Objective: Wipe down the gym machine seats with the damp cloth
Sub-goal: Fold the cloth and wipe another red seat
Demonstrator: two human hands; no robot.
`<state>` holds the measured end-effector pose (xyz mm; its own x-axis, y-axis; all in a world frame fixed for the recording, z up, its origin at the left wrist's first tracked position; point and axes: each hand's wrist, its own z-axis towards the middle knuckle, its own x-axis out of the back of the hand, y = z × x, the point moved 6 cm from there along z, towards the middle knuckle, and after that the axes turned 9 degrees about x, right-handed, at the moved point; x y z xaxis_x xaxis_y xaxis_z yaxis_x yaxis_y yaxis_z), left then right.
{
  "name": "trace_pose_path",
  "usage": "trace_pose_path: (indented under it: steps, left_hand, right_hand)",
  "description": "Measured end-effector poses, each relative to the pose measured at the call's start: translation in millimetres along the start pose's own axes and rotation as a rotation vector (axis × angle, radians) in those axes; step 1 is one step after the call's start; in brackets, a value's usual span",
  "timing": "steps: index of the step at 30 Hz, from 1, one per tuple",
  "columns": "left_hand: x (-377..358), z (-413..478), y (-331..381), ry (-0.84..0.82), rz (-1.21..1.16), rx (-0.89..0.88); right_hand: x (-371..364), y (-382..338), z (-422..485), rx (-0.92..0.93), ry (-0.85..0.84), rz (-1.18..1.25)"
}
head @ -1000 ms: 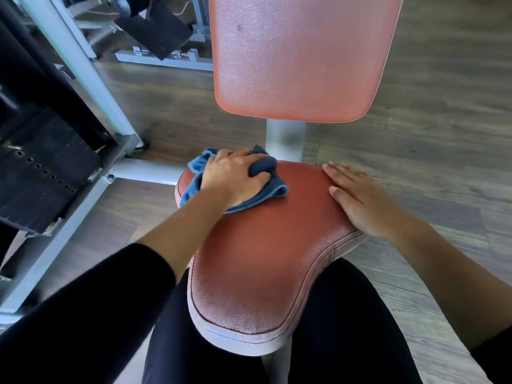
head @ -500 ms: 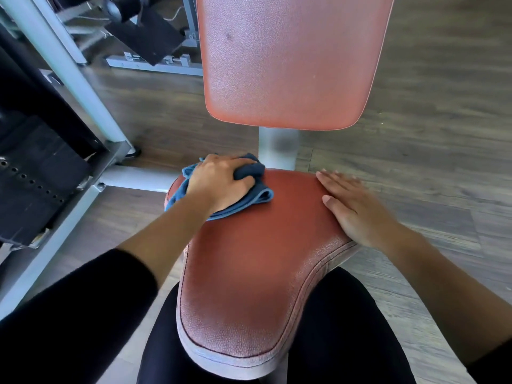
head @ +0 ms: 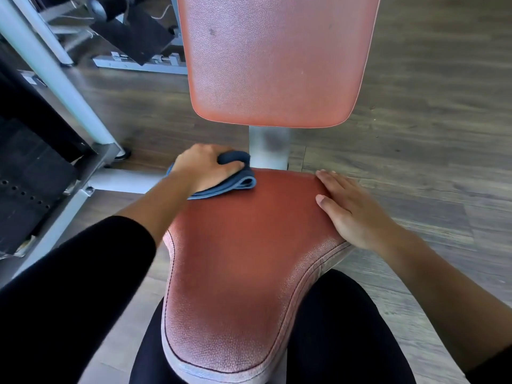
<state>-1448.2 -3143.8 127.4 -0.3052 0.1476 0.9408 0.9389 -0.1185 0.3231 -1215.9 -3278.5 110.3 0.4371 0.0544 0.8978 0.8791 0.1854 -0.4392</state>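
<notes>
on the red seat (head: 243, 259), the right hand (head: 352, 206) stays flat, fingers straight, at the right edge. the left hand (head: 205, 169) has slid to the back left corner, gripping the bunched blue cloth (head: 238, 184) beside the post (head: 268, 148).

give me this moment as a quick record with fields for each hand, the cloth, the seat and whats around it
left: left hand grips the bunched blue cloth
cloth place: pressed on the far left corner of the red seat, beside the grey post
right: right hand rests flat, fingers straight, on the seat's right edge
backrest: red backrest behind the seat, with a small dark spot
surroundings: wood floor; black weight stack at left
</notes>
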Motion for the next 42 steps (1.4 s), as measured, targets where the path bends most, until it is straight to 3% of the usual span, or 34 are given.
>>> trace_pose_path:
  steps: [6, 14, 17, 22, 26, 30, 35, 38, 42]
  left_hand:
    - [5.5, -3.7, -17.0, 0.068, -0.012, 0.129]
    - [-19.6, -52.2, 45.7, 0.056, 0.009, -0.217]
    - [-20.2, -82.3, 48.3, 0.036, 0.007, -0.254]
    - [-11.0, -124.1, 53.0, -0.106, -0.058, -0.167]
    - [11.6, -118.0, 32.0, -0.194, -0.425, -0.067]
    - [28.5, -100.7, -16.8, -0.002, -0.304, -0.003]
    - [18.8, -89.9, -66.1, -0.089, -0.141, 0.165]
    - [14.7, -90.7, -64.2, -0.050, -0.171, 0.167]
    - [11.0, -85.0, -51.2, 0.004, -0.189, 0.186]
  right_hand:
    - [1.5, -1.2, 0.2, -0.017, 0.036, 0.015]
    - [-0.5, 1.2, -0.6, -0.043, 0.030, 0.025]
    - [1.9, -2.2, -1.3, -0.044, 0.012, 0.037]
    - [0.8, -0.2, 2.9, -0.081, -0.047, 0.080]
    - [3.7, -15.6, 10.4, -0.127, -0.028, 0.129]
    - [7.3, -78.4, 17.3, 0.005, -0.013, 0.149]
    - [-17.1, -151.6, 26.8, 0.180, -0.027, 0.026]
    - [-28.7, -155.7, 22.5, 0.175, 0.047, -0.155]
    - [-26.0, -137.9, 13.9, 0.138, 0.193, -0.136]
